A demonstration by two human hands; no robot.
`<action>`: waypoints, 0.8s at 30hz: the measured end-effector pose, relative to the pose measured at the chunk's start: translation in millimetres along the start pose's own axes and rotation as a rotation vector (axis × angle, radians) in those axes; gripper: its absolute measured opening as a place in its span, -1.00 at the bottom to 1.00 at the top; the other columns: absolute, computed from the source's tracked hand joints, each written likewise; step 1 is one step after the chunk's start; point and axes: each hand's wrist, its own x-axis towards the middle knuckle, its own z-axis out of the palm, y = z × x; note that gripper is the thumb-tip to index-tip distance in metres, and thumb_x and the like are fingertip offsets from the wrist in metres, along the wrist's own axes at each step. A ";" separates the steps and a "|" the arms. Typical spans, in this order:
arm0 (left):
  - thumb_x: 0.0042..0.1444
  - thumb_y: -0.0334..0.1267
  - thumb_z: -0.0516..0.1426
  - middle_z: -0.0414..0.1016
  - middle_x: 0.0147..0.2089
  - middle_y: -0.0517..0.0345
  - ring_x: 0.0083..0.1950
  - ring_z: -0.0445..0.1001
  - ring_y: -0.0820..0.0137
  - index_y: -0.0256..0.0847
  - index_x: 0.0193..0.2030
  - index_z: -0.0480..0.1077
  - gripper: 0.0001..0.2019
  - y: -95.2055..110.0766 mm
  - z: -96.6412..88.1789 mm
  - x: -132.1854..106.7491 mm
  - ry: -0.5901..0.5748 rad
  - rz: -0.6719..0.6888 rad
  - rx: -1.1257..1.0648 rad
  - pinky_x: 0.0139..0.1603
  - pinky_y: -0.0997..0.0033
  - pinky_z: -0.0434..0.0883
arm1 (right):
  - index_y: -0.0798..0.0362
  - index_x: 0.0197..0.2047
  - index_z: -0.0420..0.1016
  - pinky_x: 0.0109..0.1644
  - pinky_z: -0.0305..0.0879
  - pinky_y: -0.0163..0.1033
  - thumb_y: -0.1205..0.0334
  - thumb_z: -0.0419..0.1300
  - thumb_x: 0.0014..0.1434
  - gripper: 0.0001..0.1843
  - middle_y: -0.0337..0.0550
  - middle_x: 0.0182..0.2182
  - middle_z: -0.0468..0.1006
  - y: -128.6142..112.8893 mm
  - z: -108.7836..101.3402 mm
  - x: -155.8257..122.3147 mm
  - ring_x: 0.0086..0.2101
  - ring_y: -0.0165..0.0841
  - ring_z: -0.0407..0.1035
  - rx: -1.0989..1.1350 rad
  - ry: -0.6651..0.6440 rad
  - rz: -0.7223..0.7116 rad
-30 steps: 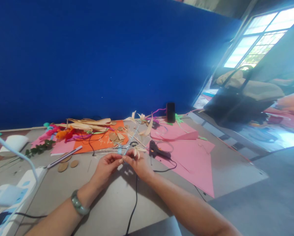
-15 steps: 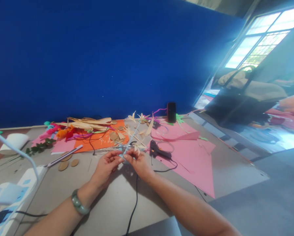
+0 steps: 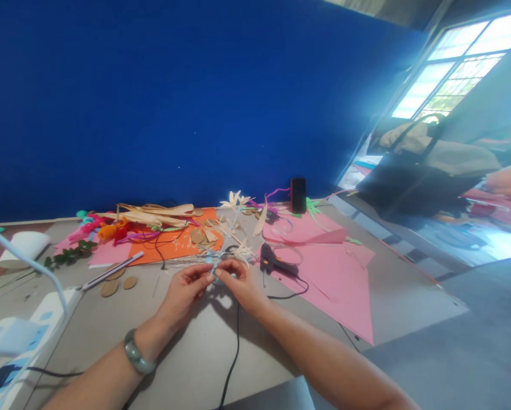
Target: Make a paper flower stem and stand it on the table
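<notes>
Fingertips of my left hand (image 3: 193,283) and my right hand (image 3: 240,285) meet over the middle of the table, both pinching the lower end of a pale blue stem (image 3: 230,230). The stem leans up and slightly right, away from me. Cream, petal-like flower heads (image 3: 235,199) top it, and another cream bloom (image 3: 243,250) spreads just above my right hand. My fingers hide the part of the stem they grip. A black glue gun (image 3: 276,261) lies to the right of my right hand.
Pink sheets (image 3: 340,285) cover the right side, with a dark phone-like object (image 3: 298,195) upright behind. Dried husk strips (image 3: 156,215) and coloured fuzzy pieces (image 3: 105,232) lie back left, near an orange sheet (image 3: 152,253). A power strip (image 3: 45,336) sits front left; black cables cross the table.
The flower stem has turned in my fingers, so its top blooms face differently and the lower bloom has swung slightly right. Both hands remain nearly in place.
</notes>
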 end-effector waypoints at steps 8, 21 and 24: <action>-0.26 -0.22 0.40 0.36 -0.65 0.28 -0.64 0.14 0.62 -0.31 -0.28 0.56 -0.65 -3.4 0.0 -0.2 0.023 0.022 0.064 -0.63 0.59 0.05 | 0.06 -0.49 0.47 -0.30 0.29 -0.27 0.13 0.29 0.01 -0.81 -0.27 -0.53 0.47 3.1 0.6 0.0 -0.45 -0.41 0.33 0.012 0.044 0.032; -0.24 -0.18 0.39 0.29 -0.68 0.33 -0.66 0.14 0.62 -0.30 -0.25 0.54 -0.62 -1.8 0.7 -1.9 0.061 0.012 0.083 -0.65 0.61 0.06 | 0.06 -0.43 0.47 -0.32 0.29 -0.31 0.25 0.20 0.06 -0.92 -0.25 -0.50 0.50 2.6 -0.2 0.2 -0.41 -0.39 0.36 -0.049 0.018 0.000; -0.25 -0.17 0.39 0.30 -0.67 0.32 -0.65 0.16 0.61 -0.32 -0.25 0.54 -0.60 0.3 2.0 -2.4 0.070 0.012 0.098 -0.65 0.61 0.08 | 0.06 -0.43 0.47 -0.34 0.28 -0.32 0.26 0.19 0.07 -0.92 -0.25 -0.50 0.49 -0.3 -0.6 -0.3 -0.41 -0.39 0.35 -0.111 0.017 -0.013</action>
